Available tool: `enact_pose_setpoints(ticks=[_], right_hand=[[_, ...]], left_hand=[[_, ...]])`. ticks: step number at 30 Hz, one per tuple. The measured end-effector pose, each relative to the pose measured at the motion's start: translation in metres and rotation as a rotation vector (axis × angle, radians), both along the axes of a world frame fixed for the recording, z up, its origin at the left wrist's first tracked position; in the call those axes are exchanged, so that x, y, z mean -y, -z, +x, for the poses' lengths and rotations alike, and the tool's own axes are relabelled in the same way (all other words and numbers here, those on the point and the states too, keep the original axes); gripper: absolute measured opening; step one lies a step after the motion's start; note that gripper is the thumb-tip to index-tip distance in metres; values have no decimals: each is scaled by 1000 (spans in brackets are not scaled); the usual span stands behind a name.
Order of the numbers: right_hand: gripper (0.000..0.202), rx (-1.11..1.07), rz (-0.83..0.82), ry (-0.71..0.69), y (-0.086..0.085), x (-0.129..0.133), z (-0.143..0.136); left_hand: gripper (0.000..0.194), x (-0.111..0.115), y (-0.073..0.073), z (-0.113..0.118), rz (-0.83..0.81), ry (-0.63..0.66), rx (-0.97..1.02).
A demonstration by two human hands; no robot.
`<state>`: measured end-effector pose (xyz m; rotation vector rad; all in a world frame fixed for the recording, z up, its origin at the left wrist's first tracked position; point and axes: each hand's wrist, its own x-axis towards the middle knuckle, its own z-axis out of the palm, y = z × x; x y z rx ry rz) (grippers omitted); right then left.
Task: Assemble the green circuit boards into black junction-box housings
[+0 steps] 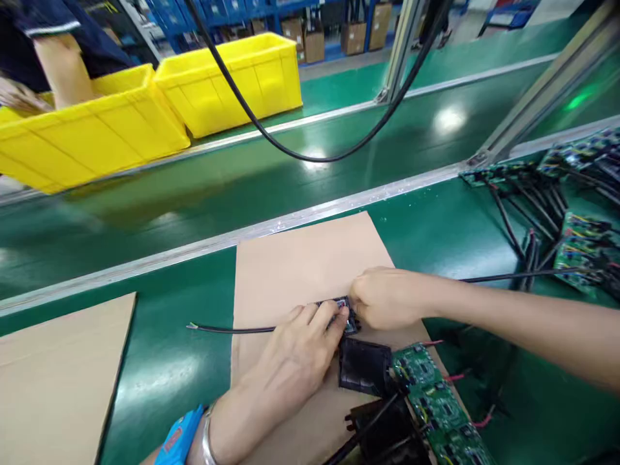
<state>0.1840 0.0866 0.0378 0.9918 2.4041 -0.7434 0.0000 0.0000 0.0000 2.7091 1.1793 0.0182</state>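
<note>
On a brown cardboard sheet (320, 252), a small circuit board in a black case (349, 323) lies under my left hand (300, 349). The fingers of that hand are curled over it, gripping it against the cardboard. My right hand (387, 298) is closed at the case's right end; whatever its fingers pinch is hidden. From beneath my left hand a black cable (242, 330) runs left to a stripped end with thin wires showing. Just below the case lies a flat black plastic cover (364, 367). Green circuit boards (438, 407) in a joined panel sit beside it.
Several boards with black cables (581, 252) are heaped at the right. Yellow bins (232, 84) stand across the metal rail (203, 248), where another person's arm (65, 71) reaches into one. A black cable (290, 152) hangs overhead. Another cardboard sheet (58, 374) lies left.
</note>
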Motion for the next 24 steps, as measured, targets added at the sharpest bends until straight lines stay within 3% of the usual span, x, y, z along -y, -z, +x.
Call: enact_pose_setpoints(ticks=[3,6,11,15,19,22,24], right_hand=[[16,-208,167,74,7,10,24],[16,-430,231,78,22,18,39],[18,-654,311,37,47,23,46],[12,-738,372,54,60,20,49],[10,-788,391,60,66,18,53],[11,-798,396,69,67,19,53],[12,-791,393,74,66,19,52]], left_hand=[[46,0,5,-11,11,6,126],[47,0,5,-12,21,6,134],[54,1,0,2,21,29,-2],[47,3,0,-6,0,-2,141],[30,1,-2,-22,32,-180,480],[31,-8,-2,-21,-54,-380,524],[39,-16,2,-13,-163,-425,487]])
